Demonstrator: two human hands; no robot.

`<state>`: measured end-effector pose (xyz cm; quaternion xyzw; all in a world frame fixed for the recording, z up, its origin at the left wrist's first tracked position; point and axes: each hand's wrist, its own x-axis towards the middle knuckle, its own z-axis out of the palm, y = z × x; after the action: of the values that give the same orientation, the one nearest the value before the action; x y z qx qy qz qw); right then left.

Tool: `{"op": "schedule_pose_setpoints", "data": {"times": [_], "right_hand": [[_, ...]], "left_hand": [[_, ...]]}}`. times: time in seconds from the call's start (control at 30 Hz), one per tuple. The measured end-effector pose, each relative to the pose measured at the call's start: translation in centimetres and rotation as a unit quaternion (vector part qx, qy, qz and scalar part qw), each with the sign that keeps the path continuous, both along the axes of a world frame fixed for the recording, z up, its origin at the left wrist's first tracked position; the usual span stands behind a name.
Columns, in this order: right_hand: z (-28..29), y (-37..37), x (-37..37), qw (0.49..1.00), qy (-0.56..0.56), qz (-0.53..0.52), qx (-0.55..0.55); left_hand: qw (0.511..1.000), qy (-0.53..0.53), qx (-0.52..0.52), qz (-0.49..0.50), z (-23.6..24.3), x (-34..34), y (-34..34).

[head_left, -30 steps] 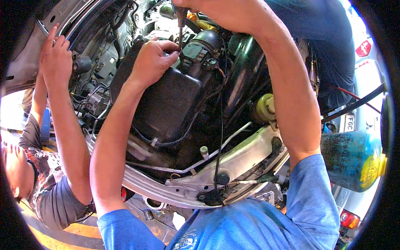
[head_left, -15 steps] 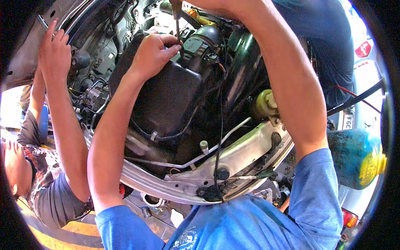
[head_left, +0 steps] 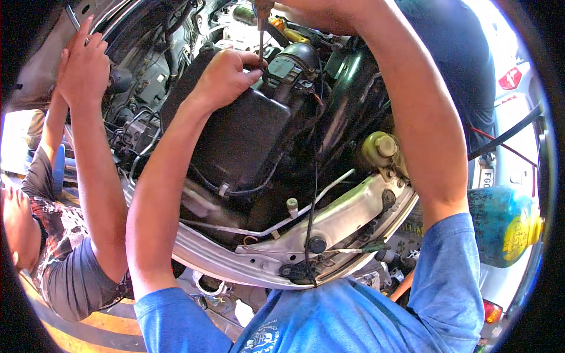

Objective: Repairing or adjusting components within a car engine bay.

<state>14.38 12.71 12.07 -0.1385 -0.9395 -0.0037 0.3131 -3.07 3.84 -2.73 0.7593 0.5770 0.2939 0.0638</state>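
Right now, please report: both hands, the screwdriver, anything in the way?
Left hand pinching screwdriver shaft, tip hidden. Right hand at handle, mostly out of view. Co-worker's hands apart, at left.

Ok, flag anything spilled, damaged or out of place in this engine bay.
No spill shows. A black cable runs untucked over the pale pipe and front panel, which looks makeshift, though it may belong there.
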Motion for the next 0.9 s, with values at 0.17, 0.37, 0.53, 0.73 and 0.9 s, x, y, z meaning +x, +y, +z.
{"op": "schedule_pose_setpoints", "data": {"times": [0.17,0.37,0.53,0.73,0.9], "right_hand": [[-0.4,-0.9,0.1,0.999,-0.004,-0.026,0.038],[-0.6,-1.2,0.1,1.000,-0.025,-0.009,-0.008],[-0.1,-1.4,0.4,1.000,-0.015,-0.007,-0.019],[2.1,-2.7,2.9,0.996,-0.020,-0.062,-0.068],[1.8,-3.3,5.1,0.991,0.022,-0.092,-0.092]], "left_hand": [[0.999,-0.002,-0.024,0.034,0.1,0.2,-0.1],[0.998,0.014,-0.041,0.042,0.6,0.3,-0.2],[0.998,0.028,-0.017,0.049,0.6,0.5,-0.4],[0.998,0.000,-0.043,0.052,0.3,0.2,-0.2],[0.999,-0.022,0.003,0.027,-0.1,0.3,-0.2]]}}
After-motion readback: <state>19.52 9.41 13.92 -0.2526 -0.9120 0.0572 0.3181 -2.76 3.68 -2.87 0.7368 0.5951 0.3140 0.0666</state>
